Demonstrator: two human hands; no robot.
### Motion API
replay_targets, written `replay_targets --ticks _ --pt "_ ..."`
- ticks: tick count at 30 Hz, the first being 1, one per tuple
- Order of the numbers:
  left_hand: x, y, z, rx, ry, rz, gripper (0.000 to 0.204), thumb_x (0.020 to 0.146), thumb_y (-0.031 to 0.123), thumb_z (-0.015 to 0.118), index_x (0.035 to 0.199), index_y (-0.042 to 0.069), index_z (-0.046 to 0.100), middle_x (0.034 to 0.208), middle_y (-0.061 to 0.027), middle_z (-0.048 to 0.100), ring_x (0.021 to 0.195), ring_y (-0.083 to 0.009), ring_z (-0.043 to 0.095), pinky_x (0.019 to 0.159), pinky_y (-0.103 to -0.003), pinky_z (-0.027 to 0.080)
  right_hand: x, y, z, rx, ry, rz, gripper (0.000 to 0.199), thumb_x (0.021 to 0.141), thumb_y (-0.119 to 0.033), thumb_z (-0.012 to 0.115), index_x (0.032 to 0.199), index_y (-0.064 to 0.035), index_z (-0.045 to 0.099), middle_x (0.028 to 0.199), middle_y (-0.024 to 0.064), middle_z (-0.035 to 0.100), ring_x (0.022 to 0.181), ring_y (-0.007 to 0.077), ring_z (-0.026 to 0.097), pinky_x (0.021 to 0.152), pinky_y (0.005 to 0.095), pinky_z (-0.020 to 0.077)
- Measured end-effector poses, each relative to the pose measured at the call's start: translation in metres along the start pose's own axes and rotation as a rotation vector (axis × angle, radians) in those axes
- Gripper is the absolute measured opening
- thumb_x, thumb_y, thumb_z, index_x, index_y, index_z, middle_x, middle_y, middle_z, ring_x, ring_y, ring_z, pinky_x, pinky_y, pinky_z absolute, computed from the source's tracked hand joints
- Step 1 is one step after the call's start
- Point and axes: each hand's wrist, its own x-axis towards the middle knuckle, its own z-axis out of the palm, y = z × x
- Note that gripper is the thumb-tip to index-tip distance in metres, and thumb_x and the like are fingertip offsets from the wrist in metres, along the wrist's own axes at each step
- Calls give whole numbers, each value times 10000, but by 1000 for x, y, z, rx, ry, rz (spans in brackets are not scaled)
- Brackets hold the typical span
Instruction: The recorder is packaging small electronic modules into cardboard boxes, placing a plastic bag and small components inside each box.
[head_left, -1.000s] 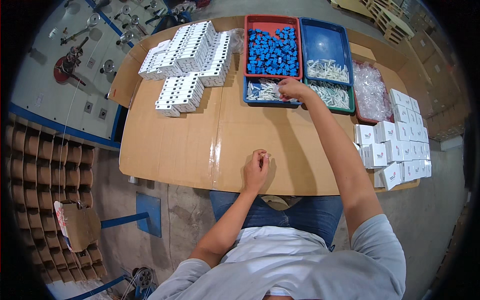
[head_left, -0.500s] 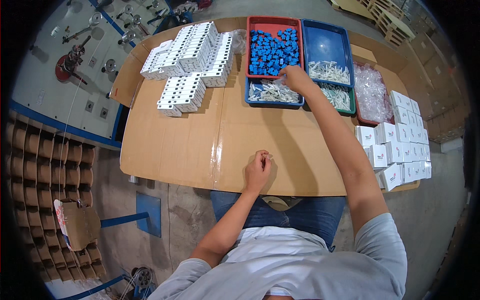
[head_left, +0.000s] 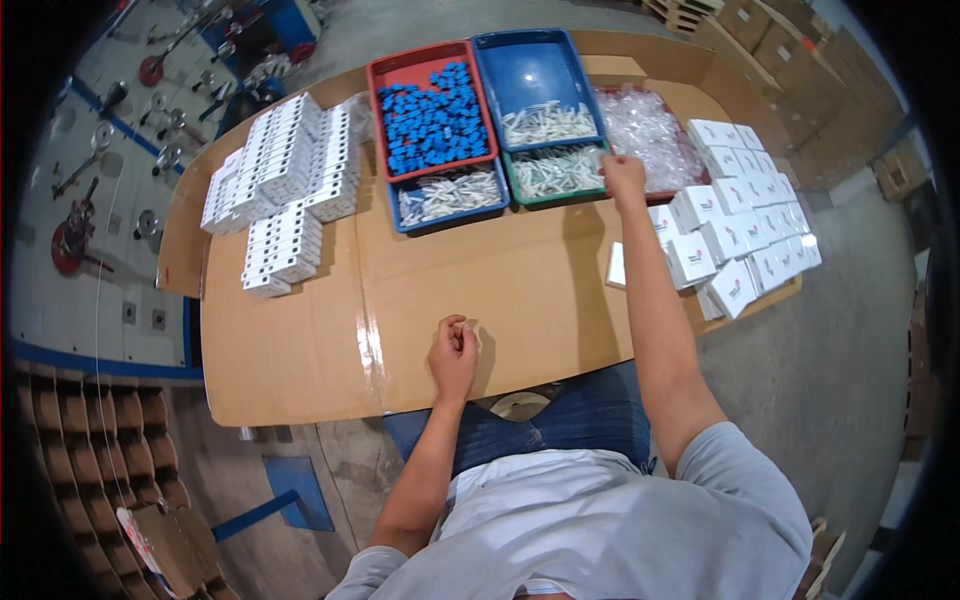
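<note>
- The right hand (head_left: 625,180) was at the right end of the green tray (head_left: 562,199), near the clear plastic (head_left: 650,138).
- Its fingers were bent, with the tips close together. I could not tell if they held anything.
- White sticks (head_left: 555,172) lay inside the green tray.
- The left hand (head_left: 454,362) was near the front of the cardboard (head_left: 500,285). Its fingers were loosely curled, and I could not tell if they held anything.
- Blue bits (head_left: 432,120) lay in a red tray (head_left: 405,75) farther back.
</note>
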Motion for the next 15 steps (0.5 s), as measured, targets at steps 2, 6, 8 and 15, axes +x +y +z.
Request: replay_targets --ticks 2,6,8,15 --pt "0 -7 2 -62 -75 -14 180 985 93 613 1158 52 640 721 0 591 641 -66 546 585 -230 444 28 5 -39 -11 75 24 392 942 -352 679 804 8 745 621 107 678 547 193 674 487 342 496" --pt "-5 12 -15 -353 -89 -81 169 1001 67 577 1152 35 646 796 15 594 678 -50 518 602 -210 410 15 -27 -71 528 38 214 427 997 -351 615 1095 58 686 775 146 723 620 218 722 515 335 533" --pt "-8 45 -34 -493 -239 -162 176 1016 46 531 1142 16 651 880 9 604 710 -39 511 613 -199 392 -3 -31 -85 473 -8 203 452 1014 -333 591 1221 68 609 881 169 726 655 232 736 512 327 539" --pt "-5 297 -78 -415 -697 827 172 980 153 611 876 76 723 794 -39 690 596 -121 562 525 -225 421 -168 56 -102 -393 -285 -169 432 925 -254 679 1259 17 632 1082 200 722 1011 349 701 902 438 548"
